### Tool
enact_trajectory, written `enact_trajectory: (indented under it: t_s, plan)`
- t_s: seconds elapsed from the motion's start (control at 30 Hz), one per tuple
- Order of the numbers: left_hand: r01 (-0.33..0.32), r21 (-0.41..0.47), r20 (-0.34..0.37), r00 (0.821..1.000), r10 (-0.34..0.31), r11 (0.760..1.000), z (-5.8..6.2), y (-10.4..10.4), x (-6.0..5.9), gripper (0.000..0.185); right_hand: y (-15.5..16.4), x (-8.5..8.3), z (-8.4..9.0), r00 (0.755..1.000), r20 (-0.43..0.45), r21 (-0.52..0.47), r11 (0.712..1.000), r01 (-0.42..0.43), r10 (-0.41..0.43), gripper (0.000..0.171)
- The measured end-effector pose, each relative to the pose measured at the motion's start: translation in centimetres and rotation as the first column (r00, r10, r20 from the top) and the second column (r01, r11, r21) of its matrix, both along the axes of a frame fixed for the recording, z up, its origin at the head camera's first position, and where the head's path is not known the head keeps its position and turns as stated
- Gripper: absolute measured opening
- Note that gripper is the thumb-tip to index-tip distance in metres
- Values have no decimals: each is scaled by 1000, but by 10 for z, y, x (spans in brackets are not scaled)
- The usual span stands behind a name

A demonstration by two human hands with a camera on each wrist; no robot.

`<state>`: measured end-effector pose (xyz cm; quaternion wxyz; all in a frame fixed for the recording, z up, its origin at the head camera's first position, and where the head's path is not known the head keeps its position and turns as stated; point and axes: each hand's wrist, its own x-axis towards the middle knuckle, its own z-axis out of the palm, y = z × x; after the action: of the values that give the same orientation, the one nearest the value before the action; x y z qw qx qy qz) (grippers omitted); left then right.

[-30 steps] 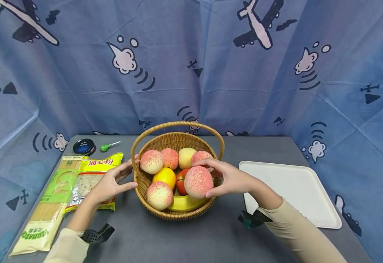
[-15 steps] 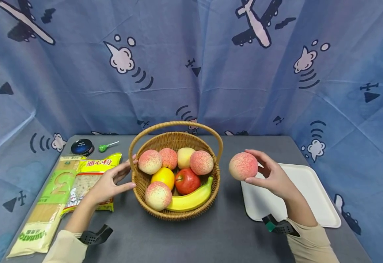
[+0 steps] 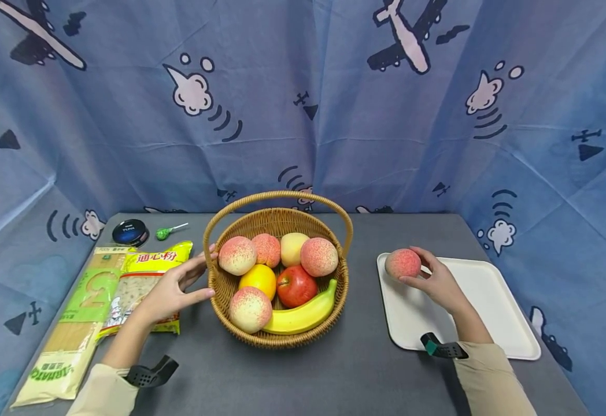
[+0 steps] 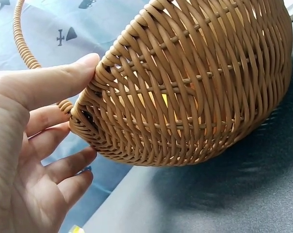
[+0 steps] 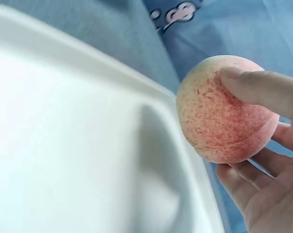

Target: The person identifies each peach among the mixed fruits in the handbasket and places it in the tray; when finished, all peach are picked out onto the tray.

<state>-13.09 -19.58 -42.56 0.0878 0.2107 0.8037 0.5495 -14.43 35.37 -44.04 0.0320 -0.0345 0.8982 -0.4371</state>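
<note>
The right hand (image 3: 440, 286) pinches one peach (image 3: 403, 264) between the thumb and the fingertips. This peach is over the far left corner of the white tray (image 3: 482, 312); I cannot tell if it touches the tray. The fingers of the left hand (image 3: 170, 292) are spread, the thumb well apart from them, and the tips touch the side of the wicker basket (image 3: 287, 342). In the basket lie other peaches, a yellow fruit (image 3: 259, 280), a red apple (image 3: 296, 286) and a banana (image 3: 303, 315). The grey table (image 3: 334, 381) carries also two food packets, a lollipop (image 3: 163, 233) and a dark round tin (image 3: 130, 232) on the left. Behind hangs a blue curtain (image 3: 282, 86) with printed airplanes.
</note>
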Motion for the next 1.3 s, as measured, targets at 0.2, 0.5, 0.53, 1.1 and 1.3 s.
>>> enact_trajectory:
  t_s: [0.2,0.5,0.53,1.1,1.3]
  plan:
    - [0,1,0,1000,0,1000,0,0,0,69,4,-9,-16,999,28,-9,1000,21,-21,86]
    - [-2,6,5,1000,2,1000,0,0,0,69,8,-15,-18,990,137,-67,998,-6,15,88]
    - [1,11,1,1000,-1,1000,0,0,0,69,9,-15,-18,990,143,-71,997,-11,21,88]
    - [-8,-8,25,1000,8,1000,2,-1,1,70,9,-4,-1,991,131,-40,999,1,5,104]
    - [-12,-20,31,999,13,1000,2,-1,0,72,-1,6,23,998,54,-16,999,-30,31,100]
